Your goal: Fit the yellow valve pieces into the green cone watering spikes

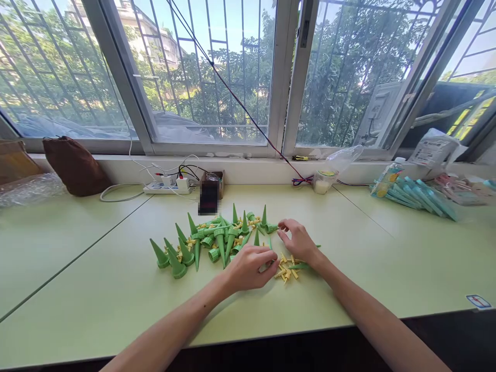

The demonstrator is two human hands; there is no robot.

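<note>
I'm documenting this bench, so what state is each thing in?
Left hand: fingers curled, grip unclear
Right hand: fingers curved, grip unclear
Green cones: piled, some upright, some lying
Yellow pieces: some heaped separately, others among the cones
Power strip: plugs inserted
Brown bag: standing
Clear tub: upright
Blue packets: overlapping in a row

Bright daylight from the windows (217,93) at 12 o'clock, sky near washed out at 2, tabletop (77,320) evenly lit, only soft shadows toward 6. Left hand (253,266), right hand (298,240) and green cones (219,243) fairly sharp. Wide-angle stretch slants the window frames (116,67) at 10 and 2, clutter (461,190) at 3 smears, and coarse pixelation (blocky, unreadable) covers a dark rectangle (208,199) just toward 9.
</note>
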